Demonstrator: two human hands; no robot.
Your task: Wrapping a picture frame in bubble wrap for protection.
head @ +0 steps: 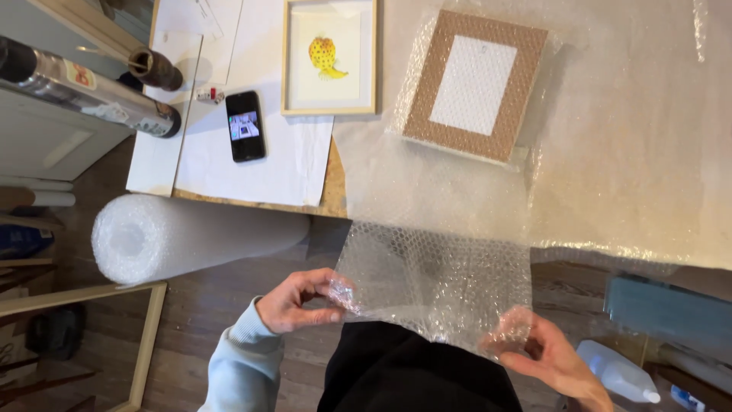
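Observation:
A clear bubble wrap sheet [442, 275] hangs over the near edge of the table [332, 200]. My left hand [293, 301] pinches its near left corner. My right hand [545, 355] grips its near right corner, with the fingers partly seen through the plastic. Farther up, a brown cardboard-backed frame [474, 84] lies face down under the same sheet. To its left, a light wooden frame with a yellow fruit picture [329, 57] rests on white paper [252, 164].
A black phone [245, 126] lies on the paper. A big bubble wrap roll [183, 235] stands on the floor at left, beside an empty wooden frame [146, 336]. Foil-like rolls [84, 88] lean at upper left. A white plastic bottle [618, 374] sits at lower right.

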